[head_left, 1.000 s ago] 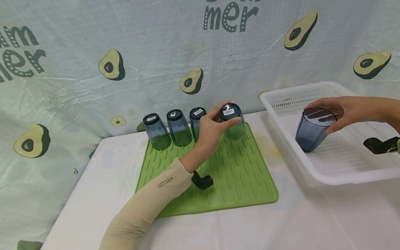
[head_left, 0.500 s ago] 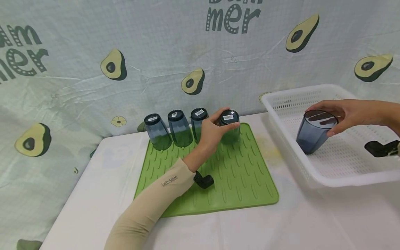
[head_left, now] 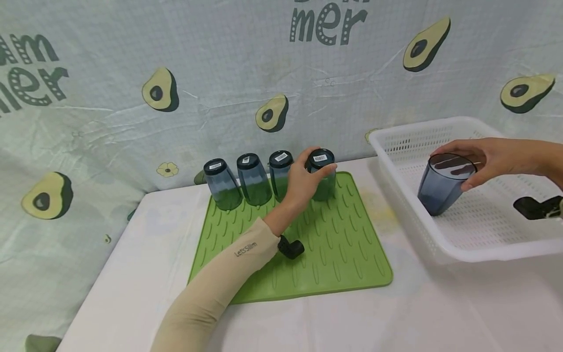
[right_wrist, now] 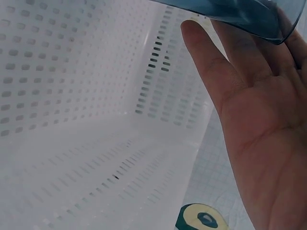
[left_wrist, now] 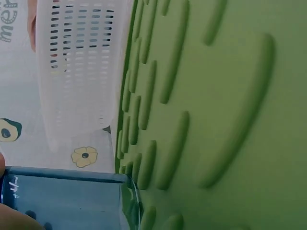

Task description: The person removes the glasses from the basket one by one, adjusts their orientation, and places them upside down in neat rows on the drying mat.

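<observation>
My left hand (head_left: 302,185) grips an upside-down blue-tinted drinking glass (head_left: 325,188) near its dark labelled base. That glass stands on the green ridged mat (head_left: 338,254); the left wrist view shows its rim (left_wrist: 134,201) down at the mat. Just left of it, three similar glasses stand upside down in a row: one at the far left (head_left: 223,188), a middle one (head_left: 254,183), and one partly behind my hand (head_left: 279,176). Inside the white basket, my right hand (head_left: 499,156) holds another blue glass (head_left: 440,191) by its upper rim, mouth up and slightly tilted.
The white perforated basket (head_left: 444,252) stands right of the mat on a white-covered table (head_left: 347,325). A grey-green sheet with avocado prints (head_left: 211,58) hangs close behind the row of glasses. A black camera mount (head_left: 291,248) juts from the left wrist, low over the mat.
My left hand has brought its glass slightly left and down, closer to the row and onto the mat. The right hand and its glass have stayed nearly still.
</observation>
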`<state>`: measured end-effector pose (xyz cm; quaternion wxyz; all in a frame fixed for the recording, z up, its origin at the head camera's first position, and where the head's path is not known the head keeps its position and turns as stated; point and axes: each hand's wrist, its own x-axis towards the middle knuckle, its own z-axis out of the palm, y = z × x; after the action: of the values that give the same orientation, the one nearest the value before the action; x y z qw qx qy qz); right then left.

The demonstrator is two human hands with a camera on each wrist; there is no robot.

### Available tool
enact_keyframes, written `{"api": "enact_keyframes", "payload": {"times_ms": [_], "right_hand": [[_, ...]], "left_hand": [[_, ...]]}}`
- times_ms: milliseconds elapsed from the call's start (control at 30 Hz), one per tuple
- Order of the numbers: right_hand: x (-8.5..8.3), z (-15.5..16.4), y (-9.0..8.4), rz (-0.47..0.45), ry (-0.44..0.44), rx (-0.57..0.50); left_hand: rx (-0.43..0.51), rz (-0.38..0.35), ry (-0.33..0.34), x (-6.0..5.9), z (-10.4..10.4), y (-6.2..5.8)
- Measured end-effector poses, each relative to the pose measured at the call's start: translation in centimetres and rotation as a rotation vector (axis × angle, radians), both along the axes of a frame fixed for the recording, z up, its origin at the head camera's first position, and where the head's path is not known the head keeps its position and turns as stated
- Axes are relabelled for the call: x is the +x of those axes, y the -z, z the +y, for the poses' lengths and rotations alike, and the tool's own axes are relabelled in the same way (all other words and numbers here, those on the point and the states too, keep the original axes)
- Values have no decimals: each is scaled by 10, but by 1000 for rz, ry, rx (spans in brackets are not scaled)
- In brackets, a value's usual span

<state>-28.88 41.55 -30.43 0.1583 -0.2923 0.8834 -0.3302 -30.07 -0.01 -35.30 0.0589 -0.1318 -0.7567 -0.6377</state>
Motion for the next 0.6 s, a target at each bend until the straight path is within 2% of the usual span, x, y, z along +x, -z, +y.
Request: {"api": "enact_keyframes", "payload": {"times_ms": [167, 400, 600], "right_hand": [[-1, -2, 1, -11, 21, 11], [-3, 1, 2, -4, 29, 23], [-3, -2, 2, -14, 45, 11]], "left_hand": [[-23, 24, 4, -2, 0, 1], [-100, 103, 17, -5, 2, 3], [-87, 111, 48, -7, 2, 6]]}}
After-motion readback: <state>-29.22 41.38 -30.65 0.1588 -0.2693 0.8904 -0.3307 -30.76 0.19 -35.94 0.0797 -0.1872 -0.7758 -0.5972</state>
